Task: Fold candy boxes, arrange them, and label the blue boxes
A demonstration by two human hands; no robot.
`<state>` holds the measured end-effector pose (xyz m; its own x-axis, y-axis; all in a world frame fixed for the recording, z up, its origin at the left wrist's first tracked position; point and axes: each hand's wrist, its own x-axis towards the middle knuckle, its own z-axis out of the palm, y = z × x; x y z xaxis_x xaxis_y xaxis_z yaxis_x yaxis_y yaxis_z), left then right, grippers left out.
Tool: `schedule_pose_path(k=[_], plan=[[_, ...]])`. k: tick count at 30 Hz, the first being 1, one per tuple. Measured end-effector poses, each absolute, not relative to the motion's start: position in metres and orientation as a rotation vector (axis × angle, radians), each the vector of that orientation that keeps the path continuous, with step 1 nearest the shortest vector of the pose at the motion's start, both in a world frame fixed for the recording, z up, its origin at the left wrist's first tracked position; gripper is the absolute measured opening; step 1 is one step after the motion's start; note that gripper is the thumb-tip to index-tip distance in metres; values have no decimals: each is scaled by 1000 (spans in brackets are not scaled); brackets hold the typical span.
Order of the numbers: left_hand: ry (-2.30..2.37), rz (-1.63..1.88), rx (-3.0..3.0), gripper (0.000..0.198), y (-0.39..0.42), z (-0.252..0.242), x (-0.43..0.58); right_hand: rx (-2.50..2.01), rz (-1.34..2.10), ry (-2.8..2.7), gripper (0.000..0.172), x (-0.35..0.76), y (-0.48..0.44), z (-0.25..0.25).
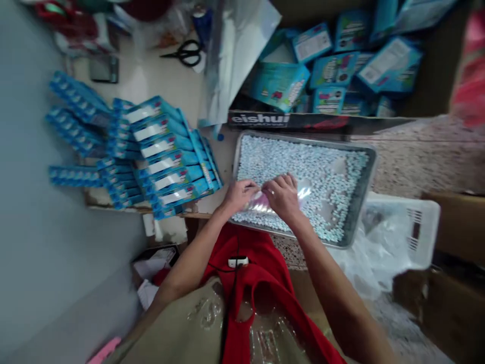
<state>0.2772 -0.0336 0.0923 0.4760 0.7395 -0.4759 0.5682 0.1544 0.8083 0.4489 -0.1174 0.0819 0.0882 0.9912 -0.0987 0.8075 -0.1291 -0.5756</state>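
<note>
A metal tray (373,174) spread with many small pale blue pieces (276,154) lies in front of me. Over its near side, my left hand (241,194) and my right hand (282,194) are close together with fingers bent in a pinch. Between and under them is a shiny clear plastic bag (261,203), which looks pinkish in places. Both hands appear to grip its upper edge. The fingertips are small and partly blurred, and what lies inside the bag cannot be made out.
Rows of blue printed boxes (162,146) stand on the table at left. Behind the tray is a carton (322,121) of more blue boxes. Black scissors (187,53) and plastic sheets (231,55) lie farther back. At right is a white plastic basket (420,237).
</note>
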Motion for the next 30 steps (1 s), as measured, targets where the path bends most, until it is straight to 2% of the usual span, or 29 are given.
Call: schedule_pose_path(k=[3, 5, 8, 10, 14, 19, 30], plan=[[1194, 183, 1361, 13, -56, 143, 229, -1695, 939, -1769, 19, 432, -134, 127], [1177, 174, 1199, 22, -69, 172, 188, -1540, 1053, -1721, 18, 406, -143, 157], [1144, 169, 961, 42, -82, 201, 118, -1427, 1115, -1686, 19, 345, -144, 188], [1220, 211, 884, 42, -83, 210, 72, -1425, 1100, -1694, 20, 295, -132, 195], [1451, 447, 709, 49, -64, 210, -12, -1468, 1005, -1727, 26, 195, -87, 190], [1409, 662, 507, 52, -21, 204, -98, -1583, 720, -1723, 37, 90, -35, 184], [1290, 782, 558, 52, 27, 193, -207, -1614, 528, -2099, 43, -39, 17, 173]])
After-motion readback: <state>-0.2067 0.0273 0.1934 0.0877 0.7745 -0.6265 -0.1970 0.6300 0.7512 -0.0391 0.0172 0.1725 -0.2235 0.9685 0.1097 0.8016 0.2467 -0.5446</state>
